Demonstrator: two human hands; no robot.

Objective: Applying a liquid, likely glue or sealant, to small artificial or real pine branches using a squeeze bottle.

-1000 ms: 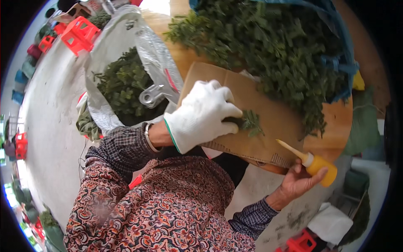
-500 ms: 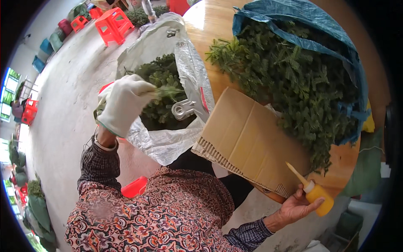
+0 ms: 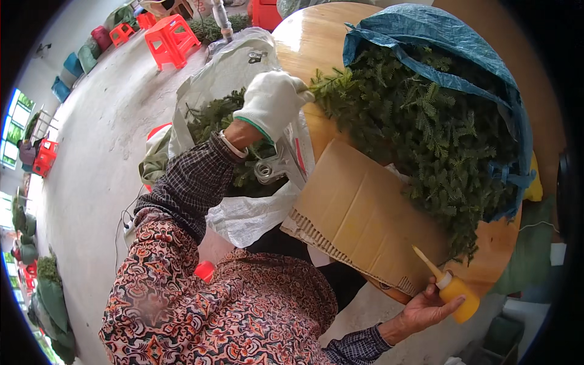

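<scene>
The right hand point(image 3: 421, 314) holds a yellow, long-nozzled bottle point(image 3: 461, 300).

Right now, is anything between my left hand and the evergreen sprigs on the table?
Nothing visible: the gloved left hand is beside the left edge of the evergreen sprigs; the blue bag borders their far and right sides.

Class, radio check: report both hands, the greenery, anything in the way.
Left hand, gloved: at left edge of evergreen pile, grip unclear. Right hand, bare: holding yellow bottle. Blue sack partly covers pile's far side.
</scene>
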